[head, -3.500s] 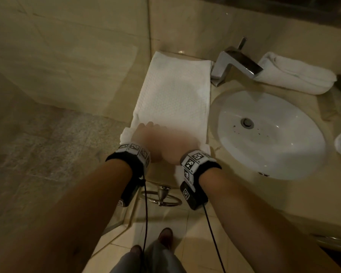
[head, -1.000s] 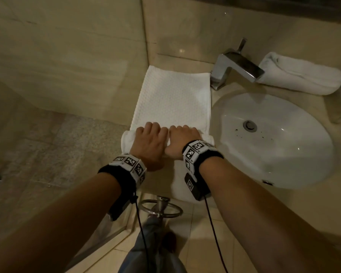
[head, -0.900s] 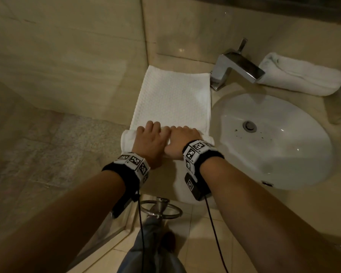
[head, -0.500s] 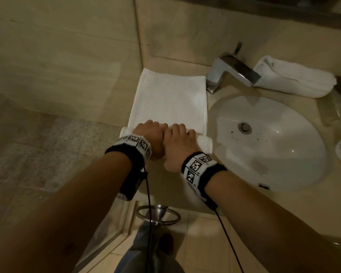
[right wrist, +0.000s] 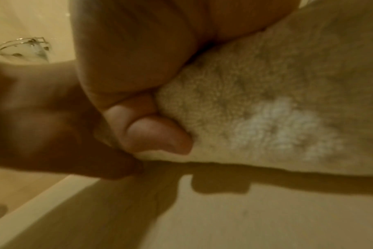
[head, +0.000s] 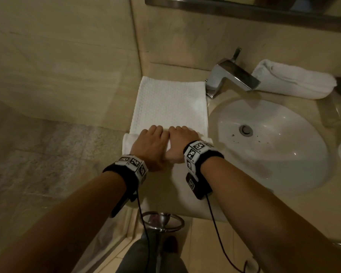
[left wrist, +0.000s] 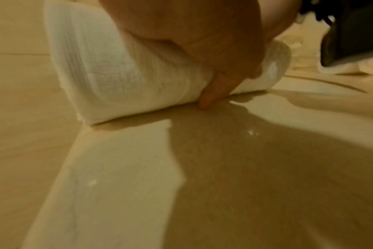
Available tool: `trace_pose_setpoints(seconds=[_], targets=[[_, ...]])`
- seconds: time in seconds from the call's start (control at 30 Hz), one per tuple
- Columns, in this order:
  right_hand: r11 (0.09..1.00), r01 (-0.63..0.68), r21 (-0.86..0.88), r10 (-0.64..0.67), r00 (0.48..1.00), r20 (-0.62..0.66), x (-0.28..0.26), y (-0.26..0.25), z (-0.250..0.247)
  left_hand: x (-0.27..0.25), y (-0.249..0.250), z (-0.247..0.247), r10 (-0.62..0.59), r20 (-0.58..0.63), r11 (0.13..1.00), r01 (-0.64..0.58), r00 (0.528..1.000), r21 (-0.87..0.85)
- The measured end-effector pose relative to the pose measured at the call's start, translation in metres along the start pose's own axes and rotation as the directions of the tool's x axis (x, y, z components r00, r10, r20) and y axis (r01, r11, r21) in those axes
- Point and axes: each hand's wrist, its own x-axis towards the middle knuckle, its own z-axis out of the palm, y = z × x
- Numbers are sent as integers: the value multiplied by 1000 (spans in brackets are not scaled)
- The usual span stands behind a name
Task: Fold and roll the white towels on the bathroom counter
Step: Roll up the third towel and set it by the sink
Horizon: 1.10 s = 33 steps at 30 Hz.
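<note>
A white waffle towel (head: 170, 106) lies folded in a long strip on the counter left of the sink, its near end rolled into a thick roll (head: 127, 144). My left hand (head: 151, 145) and right hand (head: 180, 142) sit side by side on top of the roll, fingers curled over its far side. In the left wrist view the roll (left wrist: 121, 74) rests on the counter with my thumb (left wrist: 213, 91) behind it. In the right wrist view my thumb (right wrist: 155, 133) presses into the terry roll (right wrist: 266, 109).
A white oval sink (head: 272, 142) lies to the right, with a chrome tap (head: 232, 77) behind it. Another rolled white towel (head: 291, 81) sits by the back wall. A tiled wall runs along the left. A chrome towel ring (head: 162, 221) hangs below the counter edge.
The roll has advanced away from me along the towel and grown thicker; less flat towel lies beyond it. Both hands have stayed on the roll.
</note>
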Motion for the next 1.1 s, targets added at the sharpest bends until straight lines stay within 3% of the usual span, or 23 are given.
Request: trace_pose_setpoints(seconds=[0.1, 0.23, 0.37, 0.5, 0.6, 0.73, 0.9, 1.0, 1.1], targets=[[998, -43, 36, 39, 993, 113, 5, 0, -12, 16, -2, -7, -43, 47, 996, 46, 998, -77], [987, -121, 101, 97, 970, 222, 10, 1, -23, 43, -13, -13, -45, 254, 992, 74, 966, -106], [994, -67, 87, 61, 995, 74, 11, 6, -11, 51, -15, -11, -42, 284, 994, 69, 958, -83], [988, 17, -153, -31, 996, -86, -7, 1, 2, 51, -15, -8, -51, 286, 994, 76, 957, -78], [992, 29, -126, -50, 984, -172, -16, -1, 13, 52, -13, -12, -30, 306, 997, 52, 952, -64], [994, 36, -105, -46, 994, -99, -5, 1, 7, 41, -11, -15, -60, 227, 990, 87, 972, -115], [996, 27, -85, -31, 998, -51, 8, 1, -4, 17, -8, -3, -3, -46, 999, 5, 999, 36], [998, 16, -66, -17, 1000, -14, 11, 3, -8, 18, -4, -6, -43, -39, 999, 44, 998, 20], [998, -4, -63, 8, 999, 51, 13, 5, -11, 33, -7, -11, -60, 48, 997, 62, 997, -42]])
